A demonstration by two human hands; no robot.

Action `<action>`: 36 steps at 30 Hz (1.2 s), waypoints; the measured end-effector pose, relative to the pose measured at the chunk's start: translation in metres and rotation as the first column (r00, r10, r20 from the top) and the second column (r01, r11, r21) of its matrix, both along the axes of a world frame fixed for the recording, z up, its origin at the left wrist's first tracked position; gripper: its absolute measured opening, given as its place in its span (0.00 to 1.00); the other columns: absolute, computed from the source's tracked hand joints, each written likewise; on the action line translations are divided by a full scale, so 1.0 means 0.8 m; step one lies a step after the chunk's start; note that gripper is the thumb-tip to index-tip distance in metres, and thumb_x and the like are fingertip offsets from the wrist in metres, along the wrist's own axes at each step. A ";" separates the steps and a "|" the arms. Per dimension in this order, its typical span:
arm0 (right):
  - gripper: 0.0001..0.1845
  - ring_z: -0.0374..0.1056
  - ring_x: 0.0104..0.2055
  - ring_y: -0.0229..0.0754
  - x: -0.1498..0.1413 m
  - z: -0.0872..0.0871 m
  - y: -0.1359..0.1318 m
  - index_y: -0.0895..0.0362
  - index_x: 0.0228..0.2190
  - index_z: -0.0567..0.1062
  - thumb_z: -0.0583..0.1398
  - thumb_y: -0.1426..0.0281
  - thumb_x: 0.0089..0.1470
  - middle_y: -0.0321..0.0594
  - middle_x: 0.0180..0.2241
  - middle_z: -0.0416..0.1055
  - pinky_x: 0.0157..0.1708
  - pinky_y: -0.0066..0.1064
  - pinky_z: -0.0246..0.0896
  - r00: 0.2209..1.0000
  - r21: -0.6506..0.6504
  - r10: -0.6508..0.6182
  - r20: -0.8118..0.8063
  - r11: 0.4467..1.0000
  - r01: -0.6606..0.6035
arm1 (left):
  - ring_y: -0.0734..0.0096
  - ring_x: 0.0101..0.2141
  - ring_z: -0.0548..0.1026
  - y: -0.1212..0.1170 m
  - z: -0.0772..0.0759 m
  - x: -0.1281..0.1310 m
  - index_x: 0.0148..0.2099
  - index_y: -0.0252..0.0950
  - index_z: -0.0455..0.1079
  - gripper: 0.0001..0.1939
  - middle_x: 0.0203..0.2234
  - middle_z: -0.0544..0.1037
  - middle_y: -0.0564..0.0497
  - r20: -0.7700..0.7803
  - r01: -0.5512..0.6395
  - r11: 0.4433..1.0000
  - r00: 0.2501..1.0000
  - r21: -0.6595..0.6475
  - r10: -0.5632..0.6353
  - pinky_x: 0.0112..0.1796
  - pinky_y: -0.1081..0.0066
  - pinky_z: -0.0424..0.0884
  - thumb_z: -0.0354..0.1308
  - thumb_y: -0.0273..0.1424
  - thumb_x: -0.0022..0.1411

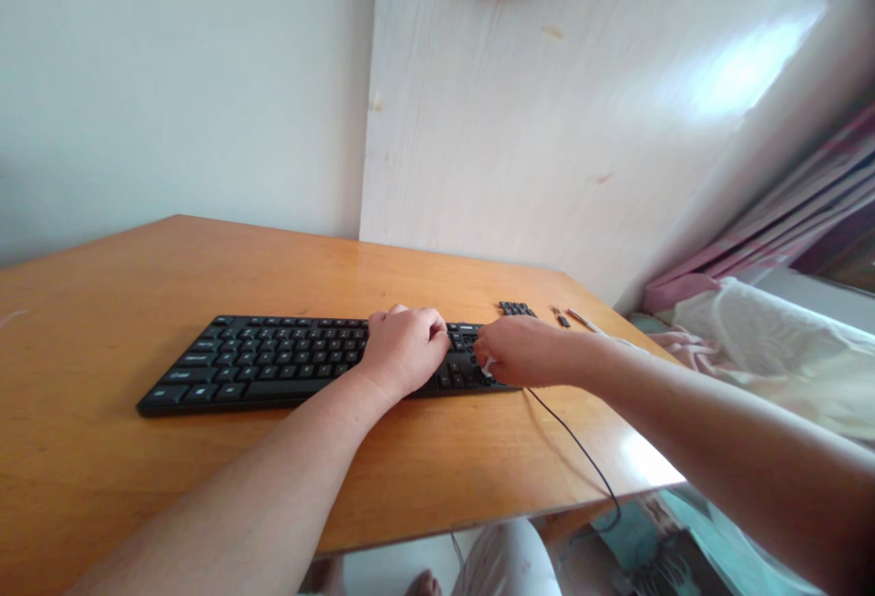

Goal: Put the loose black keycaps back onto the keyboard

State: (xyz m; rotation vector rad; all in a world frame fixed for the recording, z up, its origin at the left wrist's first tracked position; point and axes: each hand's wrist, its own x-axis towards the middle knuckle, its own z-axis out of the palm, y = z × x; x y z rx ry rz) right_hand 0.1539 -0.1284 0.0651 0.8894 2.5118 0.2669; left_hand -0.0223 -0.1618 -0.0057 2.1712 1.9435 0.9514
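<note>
I see the black keyboard (301,361) lower centre in the frame, under my left hand (406,347), curled, its grip I cannot tell; over the keyboard's right end, my right hand (509,352) pinches a white scrap (488,365).

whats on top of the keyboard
The left hand is on the keyboard; the right hand, pinching something white, is over its number pad. What lies beneath both hands is hidden.
</note>
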 end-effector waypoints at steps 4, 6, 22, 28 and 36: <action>0.15 0.73 0.37 0.44 0.006 0.002 0.004 0.55 0.36 0.80 0.55 0.74 0.49 0.43 0.35 0.79 0.33 0.28 0.56 0.998 -0.052 -0.022 -0.064 0.998 0.018 | 0.60 0.37 0.73 -0.001 0.001 0.001 0.32 0.44 0.75 0.10 0.29 0.80 0.53 -0.001 -0.003 1.000 1.000 0.018 0.003 0.41 0.61 0.62 0.52 0.34 0.60; 0.15 0.72 0.36 0.43 0.007 0.000 0.005 0.55 0.36 0.80 0.55 0.72 0.49 0.43 0.35 0.78 0.32 0.28 0.55 0.994 -0.065 -0.034 -0.104 0.997 0.027 | 0.59 0.37 0.73 -0.001 0.001 0.001 0.32 0.44 0.75 0.10 0.29 0.80 0.53 -0.005 -0.003 1.000 1.000 0.025 0.003 0.40 0.61 0.62 0.52 0.34 0.60; 0.16 0.66 0.25 0.38 0.000 -0.007 0.020 0.59 0.32 0.81 0.57 0.67 0.46 0.41 0.26 0.76 0.22 0.26 0.51 0.985 -0.179 -0.144 -0.096 0.976 0.126 | 0.59 0.38 0.73 0.000 -0.001 0.001 0.33 0.43 0.75 0.11 0.30 0.79 0.51 -0.042 -0.023 1.000 0.999 -0.001 0.023 0.42 0.61 0.62 0.51 0.34 0.60; 0.15 0.66 0.25 0.38 0.013 -0.013 0.034 0.58 0.32 0.82 0.58 0.65 0.45 0.38 0.25 0.75 0.22 0.26 0.52 0.978 -0.197 -0.182 -0.104 0.967 0.159 | 0.60 0.39 0.73 0.000 -0.001 -0.001 0.32 0.43 0.75 0.11 0.30 0.80 0.51 -0.029 -0.033 0.999 0.999 0.007 0.033 0.43 0.61 0.61 0.51 0.34 0.60; 0.14 0.68 0.27 0.41 0.020 -0.009 0.034 0.59 0.30 0.81 0.59 0.66 0.44 0.42 0.26 0.76 0.23 0.28 0.52 0.984 -0.088 -0.180 -0.009 0.980 0.178 | 0.59 0.39 0.73 -0.001 0.001 0.001 0.32 0.44 0.75 0.11 0.29 0.79 0.51 -0.022 -0.045 0.999 0.999 0.009 0.045 0.44 0.59 0.61 0.51 0.34 0.60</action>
